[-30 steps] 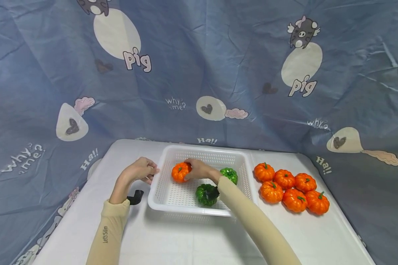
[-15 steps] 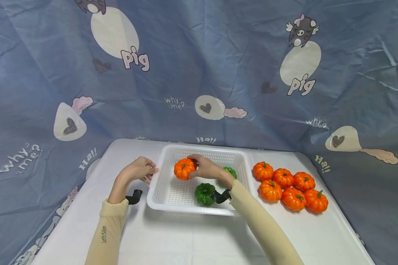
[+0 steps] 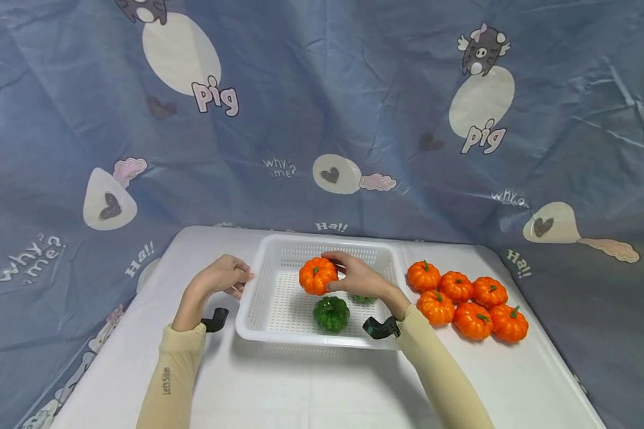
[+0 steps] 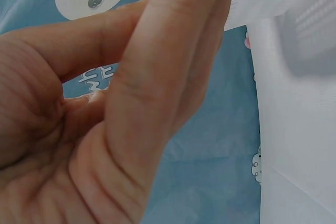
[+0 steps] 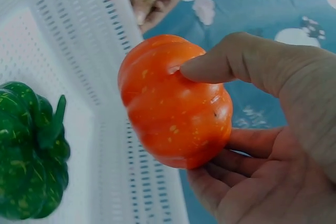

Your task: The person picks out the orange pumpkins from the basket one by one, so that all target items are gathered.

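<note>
My right hand [image 3: 361, 279] grips a small orange pumpkin [image 3: 318, 276], thumb on one side and fingers on the other, raised over the white basket [image 3: 300, 340]. Close up in the right wrist view, the same orange pumpkin [image 5: 173, 103] has a glossy ribbed skin. At the basket's left rim, my left hand [image 3: 222, 277] holds the edge with thumb and fingers; in the left wrist view its fingertips are out of sight. A dark green pumpkin [image 3: 331, 314] sits inside the basket. Behind it, a second green pumpkin [image 3: 362, 299] is mostly covered by my right hand.
Several orange pumpkins [image 3: 473, 321] stand grouped on the white table [image 3: 268, 393], right of the basket. A blue printed cloth [image 3: 279, 113] hangs behind the table and along its sides.
My right hand has lifted the orange pumpkin from the basket's left part and carried it rightward, partly covering the rear green pumpkin. The left hand stays at the rim.
</note>
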Tool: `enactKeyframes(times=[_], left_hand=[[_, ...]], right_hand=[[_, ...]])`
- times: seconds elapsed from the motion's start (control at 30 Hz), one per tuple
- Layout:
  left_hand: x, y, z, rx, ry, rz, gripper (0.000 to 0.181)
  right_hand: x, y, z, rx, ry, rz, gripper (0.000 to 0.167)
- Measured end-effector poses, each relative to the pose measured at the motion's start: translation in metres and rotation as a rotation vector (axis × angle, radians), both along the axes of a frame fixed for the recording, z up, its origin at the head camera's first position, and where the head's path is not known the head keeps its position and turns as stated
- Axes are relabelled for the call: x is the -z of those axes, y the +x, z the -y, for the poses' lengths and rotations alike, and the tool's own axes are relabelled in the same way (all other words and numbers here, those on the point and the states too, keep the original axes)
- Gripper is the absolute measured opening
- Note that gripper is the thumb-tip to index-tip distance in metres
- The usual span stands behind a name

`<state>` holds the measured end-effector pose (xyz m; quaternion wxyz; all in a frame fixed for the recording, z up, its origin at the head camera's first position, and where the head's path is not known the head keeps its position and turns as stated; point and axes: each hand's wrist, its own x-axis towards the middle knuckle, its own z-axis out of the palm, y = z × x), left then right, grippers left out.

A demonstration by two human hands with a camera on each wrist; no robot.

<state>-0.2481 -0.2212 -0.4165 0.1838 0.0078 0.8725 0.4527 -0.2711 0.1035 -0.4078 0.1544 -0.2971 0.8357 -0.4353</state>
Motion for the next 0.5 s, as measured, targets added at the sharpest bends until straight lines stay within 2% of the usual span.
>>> enactKeyframes(times=[0.3,0.5], left_hand=[[0.000,-0.002,-0.001,-0.005,-0.007,-0.004,0.044],[0.001,-0.001,-0.001,-0.006,-0.014,-0.004,0.045]], right_hand=[[-0.012,0.021,-0.037,0.012,-0.046,0.025,0.073],[-0.016,0.038,-0.067,0.111,-0.085,0.102,0.073]])
